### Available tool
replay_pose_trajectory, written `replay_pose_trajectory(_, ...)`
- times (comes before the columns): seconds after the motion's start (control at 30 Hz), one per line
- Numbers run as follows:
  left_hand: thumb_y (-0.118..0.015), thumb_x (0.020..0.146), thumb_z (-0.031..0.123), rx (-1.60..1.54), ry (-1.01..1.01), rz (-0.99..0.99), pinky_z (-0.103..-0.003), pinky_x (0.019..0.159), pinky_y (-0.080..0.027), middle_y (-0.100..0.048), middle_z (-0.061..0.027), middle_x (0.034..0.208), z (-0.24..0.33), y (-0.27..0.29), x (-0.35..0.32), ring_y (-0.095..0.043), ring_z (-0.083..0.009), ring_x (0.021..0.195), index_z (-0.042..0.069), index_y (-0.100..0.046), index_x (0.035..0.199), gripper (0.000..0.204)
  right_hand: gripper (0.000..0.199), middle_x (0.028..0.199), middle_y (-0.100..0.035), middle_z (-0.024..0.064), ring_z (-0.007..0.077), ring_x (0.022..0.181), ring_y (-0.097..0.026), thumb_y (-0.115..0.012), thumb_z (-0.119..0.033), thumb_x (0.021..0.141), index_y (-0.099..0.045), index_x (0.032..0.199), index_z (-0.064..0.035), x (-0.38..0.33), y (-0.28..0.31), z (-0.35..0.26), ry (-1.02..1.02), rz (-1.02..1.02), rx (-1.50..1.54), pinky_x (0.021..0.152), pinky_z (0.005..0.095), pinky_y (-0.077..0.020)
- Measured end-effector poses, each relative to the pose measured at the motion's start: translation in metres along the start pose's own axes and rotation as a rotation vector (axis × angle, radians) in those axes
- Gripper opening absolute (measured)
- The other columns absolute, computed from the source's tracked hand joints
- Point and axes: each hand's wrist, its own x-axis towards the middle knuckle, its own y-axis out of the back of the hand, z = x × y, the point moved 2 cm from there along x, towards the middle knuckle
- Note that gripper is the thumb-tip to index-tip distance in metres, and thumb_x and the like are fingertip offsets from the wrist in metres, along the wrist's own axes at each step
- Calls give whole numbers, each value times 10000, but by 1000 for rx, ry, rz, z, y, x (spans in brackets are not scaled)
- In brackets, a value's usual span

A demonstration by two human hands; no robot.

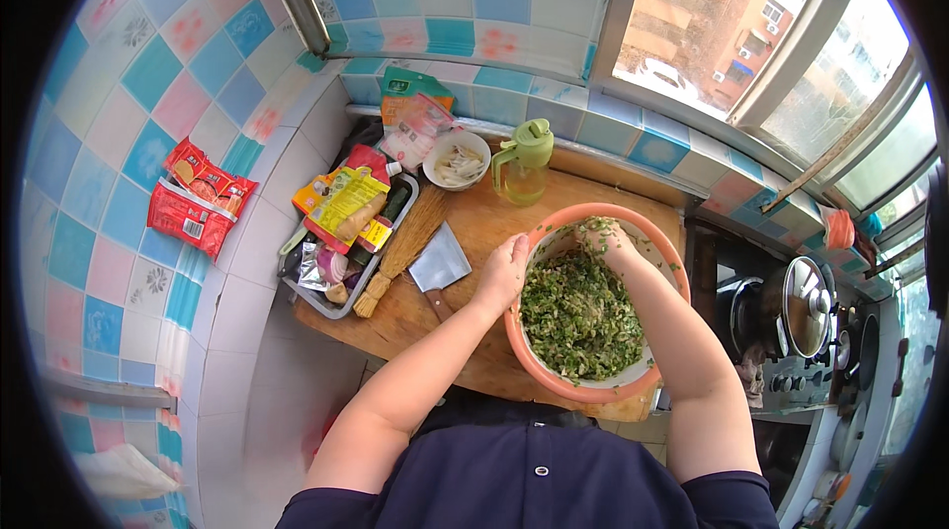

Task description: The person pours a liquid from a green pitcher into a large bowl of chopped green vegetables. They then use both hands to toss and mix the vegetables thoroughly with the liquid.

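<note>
A large basin (524, 356) with an orange-pink rim and white inside stands at the right of the wooden table. Chopped green filling (578, 316), a mix of leafy bits and paler pieces, fills much of it. My left hand (504, 272) grips the basin's left rim, its fingers pressed together. Inside the basin, at the far side, my right hand (605, 240) is curled into the greens. Green bits cling to its fingers, and the fingertips are partly hidden. A cleaver (440, 260) with a wooden handle lies flat on the table, left of my left hand.
Behind the basin stands a green-lidded oil jug (526, 158), beside a white bowl (474, 178). Left of the cleaver are a straw brush (400, 254) and a grey tray (341, 309) of packets and vegetables. A lidded pot (803, 307) sits on the stove at right.
</note>
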Motion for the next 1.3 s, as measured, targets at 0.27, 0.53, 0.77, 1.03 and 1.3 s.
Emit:
replay_pose_trajectory(0.27, -401, 985, 333, -65, -1, -81, -320, 834, -451, -665, -167, 969, 3, 3, 23, -621, -234, 913, -43, -580, 1112, 435, 376, 1131, -608, 156, 339, 1038, -555, -555, -315, 817, -617, 1109, -85, 0, -49, -64, 209, -614, -156, 913, 405, -429)
replay_pose_trajectory(0.53, -428, 986, 309, -133, -32, -254, -275, 827, -454, -664, -90, 990, 6, -3, 37, -589, -130, 889, -24, -574, 1168, 407, 437, 1276, -521, 102, 304, 1192, -441, -592, -310, 815, -557, 1221, -153, -83, -14, -28, 554, -476, -272, 1002, 428, -334)
replay_pose_trajectory(0.77, -424, 976, 317, -48, -108, -233, -324, 824, -462, -663, -168, 1003, 5, -14, 48, -629, -248, 914, -21, -583, 1136, 407, 616, 1325, -493, 90, 275, 1302, -364, -616, -268, 760, -443, 1347, -198, -144, -5, -25, 620, -578, -724, 1075, 449, -275)
replay_pose_trajectory(1.03, -381, 1003, 306, -166, 73, -368, -266, 850, -450, -625, -71, 1063, -10, -2, 51, -573, -120, 938, -12, -544, 1182, 399, 489, 1316, -510, 98, 277, 1183, -497, -594, -197, 813, -510, 1294, -175, -118, 35, -24, 531, -372, 138, 993, 364, -399)
replay_pose_trajectory(1.3, -394, 1002, 284, -172, 102, -279, -271, 924, -411, -601, -92, 1150, -5, 16, 8, -551, -150, 1047, -38, -509, 1240, 417, 243, 975, -642, 156, 310, 907, -604, -476, -158, 848, -629, 993, -37, -2, -16, -18, 49, -95, 109, 819, 409, -465)
